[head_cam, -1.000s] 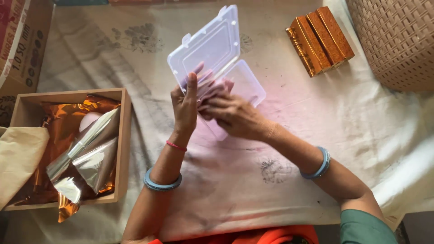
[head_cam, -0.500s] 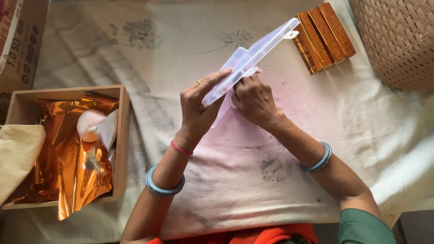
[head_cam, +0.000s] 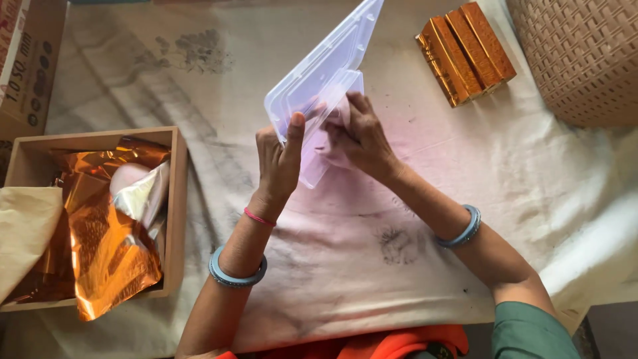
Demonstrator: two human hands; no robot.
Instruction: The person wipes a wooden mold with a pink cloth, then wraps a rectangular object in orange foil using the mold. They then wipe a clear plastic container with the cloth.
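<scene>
A clear hinged plastic case point(head_cam: 323, 76) is lifted above the white cloth, tilted with its lid standing up toward the far side. My left hand point(head_cam: 279, 159) grips its near left edge, thumb pressed on the lid. On the case's right side my right hand point(head_cam: 359, 136) has its fingers curled into the lower half, over something pale pink that I cannot make out.
A wooden box point(head_cam: 174, 199) at left holds crinkled orange and silver foil point(head_cam: 109, 246). Several gold-wrapped bars point(head_cam: 466, 52) lie together at the far right beside a woven basket point(head_cam: 585, 56). A cardboard carton point(head_cam: 26, 63) stands at the far left.
The case was lying open on the cloth; both hands have raised it and tilted it up, lid partly folded toward the base. The foil in the box has shifted.
</scene>
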